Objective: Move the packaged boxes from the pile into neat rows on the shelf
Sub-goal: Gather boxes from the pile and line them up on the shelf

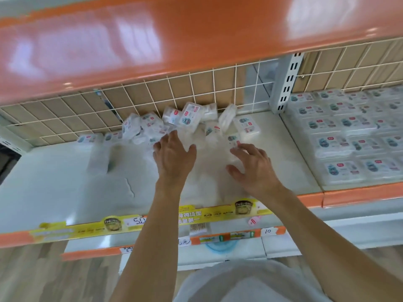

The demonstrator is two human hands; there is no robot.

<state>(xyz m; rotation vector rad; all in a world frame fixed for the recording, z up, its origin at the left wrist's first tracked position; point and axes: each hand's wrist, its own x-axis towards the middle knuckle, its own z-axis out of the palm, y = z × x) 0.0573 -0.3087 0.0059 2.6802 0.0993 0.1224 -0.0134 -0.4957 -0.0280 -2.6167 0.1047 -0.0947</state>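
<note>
1. The pile of small white plastic-wrapped boxes (185,123) lies against the wire grid back (152,92) of the white shelf (54,182).
2. The left hand (174,153) reaches the pile's near edge, fingers spread, seemingly holding nothing.
3. The right hand (253,164), fingers loosely open, hovers right of it; motion blur hides any contact.

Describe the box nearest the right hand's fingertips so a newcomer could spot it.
Start at the wire grid back panel and drop to the jumbled pile. At its front right edge lies a small white box, just beyond the right hand; unlike the tilted boxes behind, it lies label up.
</note>
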